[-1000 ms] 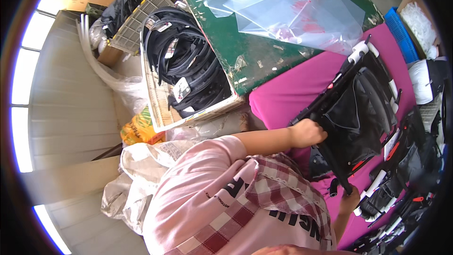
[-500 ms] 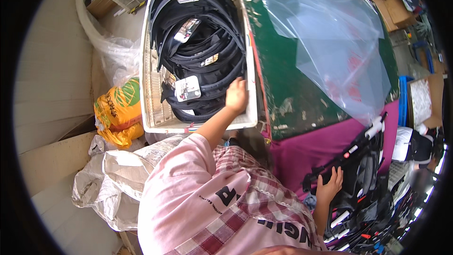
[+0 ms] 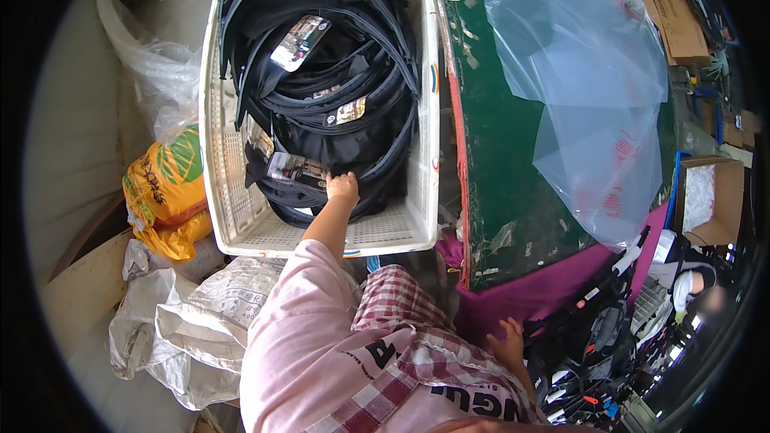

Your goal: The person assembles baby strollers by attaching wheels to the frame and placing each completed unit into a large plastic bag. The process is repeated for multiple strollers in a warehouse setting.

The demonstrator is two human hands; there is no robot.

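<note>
Black fabric canopies [image 3: 337, 147] with curved rims lie stacked in a white plastic crate [image 3: 210, 128], several with printed card tags on them. My left hand [image 3: 342, 189] is over the near part of the stack. Its fingers are curled closed at the right edge of a hang tag [image 3: 295, 168], which lies picture side up. Exactly how the fingertips grip is hard to see. Lower right, my right hand [image 3: 508, 348] is held with its fingers apart and nothing in it, beside a purple cloth [image 3: 493, 309] and a black stroller frame [image 3: 597, 305].
Right of the crate stands a green-topped table [image 3: 489, 192] with clear plastic bags [image 3: 593, 104] on it. On the left are a yellow bag [image 3: 167, 192] and white woven sacks [image 3: 212, 321]. Cardboard boxes [image 3: 714, 200] and a person [image 3: 690, 282] are at the far right.
My left hand has moved left from the crate's right side to the tag, which has turned from its white side to its picture side. My right hand has drawn left, away from the stroller frame.
</note>
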